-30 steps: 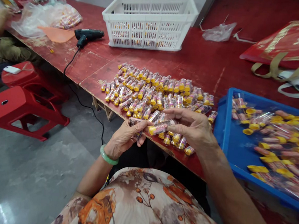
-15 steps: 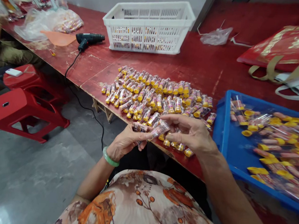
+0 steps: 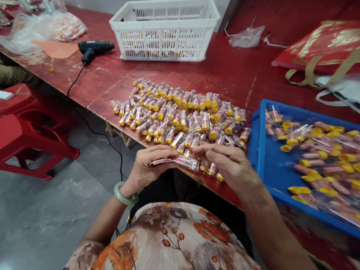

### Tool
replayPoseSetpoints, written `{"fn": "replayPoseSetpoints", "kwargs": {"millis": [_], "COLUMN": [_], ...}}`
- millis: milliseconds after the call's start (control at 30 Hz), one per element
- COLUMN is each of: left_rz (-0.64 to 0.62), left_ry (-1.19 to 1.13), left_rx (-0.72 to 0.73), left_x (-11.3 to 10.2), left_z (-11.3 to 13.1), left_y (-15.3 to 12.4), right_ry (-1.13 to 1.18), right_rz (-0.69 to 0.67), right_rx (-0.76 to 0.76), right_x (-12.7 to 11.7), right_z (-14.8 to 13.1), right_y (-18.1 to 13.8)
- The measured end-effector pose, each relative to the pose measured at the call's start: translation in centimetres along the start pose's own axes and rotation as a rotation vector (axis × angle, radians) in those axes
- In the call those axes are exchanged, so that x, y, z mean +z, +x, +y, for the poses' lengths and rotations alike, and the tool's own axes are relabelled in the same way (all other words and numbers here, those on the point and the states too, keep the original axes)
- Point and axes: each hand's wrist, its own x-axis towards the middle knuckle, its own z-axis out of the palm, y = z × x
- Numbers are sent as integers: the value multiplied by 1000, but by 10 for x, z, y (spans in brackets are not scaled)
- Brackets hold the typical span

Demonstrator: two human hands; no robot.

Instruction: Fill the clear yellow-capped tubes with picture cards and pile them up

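A person seated at the near edge of a long red table (image 3: 235,77) works with both hands just above the edge, seen from a head-worn camera. The right hand (image 3: 230,164) pinches a small clear tube (image 3: 186,163) by its right end and holds it level. The tube's left end meets the fingertips of the left hand (image 3: 147,165). The left hand wears a green bangle (image 3: 124,195) and is closed on a thin pinkish piece (image 3: 160,162); what it is cannot be told.

Just beyond the hands, a large pile of tubes with yellow caps (image 3: 182,114) lies in rough rows on the table. These look filled and capped, so much of the work appears done. To the right, touching the near edge, a blue bin (image 3: 256,129) holds loose clear tubes and separate yellow caps (image 3: 323,156). Many remain, which suggests plenty is left to do.

Farther back stands a white slotted basket (image 3: 164,28) with more small items inside. Left of it lies a dark heat gun (image 3: 94,47) with its cord trailing off the table, and clear plastic bags (image 3: 41,28) sit beyond. A red bag with tan handles (image 3: 333,43) lies at far right. Red stools (image 3: 16,137) stand on the grey floor at left.
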Motion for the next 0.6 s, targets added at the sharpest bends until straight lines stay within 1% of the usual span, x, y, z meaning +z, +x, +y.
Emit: {"fn": "replayPoseSetpoints", "kwargs": {"millis": [67,200,267,333,433,533,600], "left_rz": [-57,-160,-201,-247,-303,-314,-275], "left_ry": [71,166,188,198,223,210,170], "left_rx": [71,143,190,232,209,198,235], "left_x": [-1,-1,-2,-3,-4,-2,0], "left_z": [2,0,-3,-6,-9,-13,-16], "left_y": [2,4,4,5,7,9,8], "right_ry": [-44,-72,-34,24,114,203,266], "right_rz": [-40,-171,-256,-313,-378,-416,-382], "right_rx": [21,99,144,176,242,302,295], "right_x": [-1,2,4,5,7,10,13], "right_z": [-3,-10,-10,-7,-4,-2,-1], "right_y": [3,14,20,26,31,32,30]}}
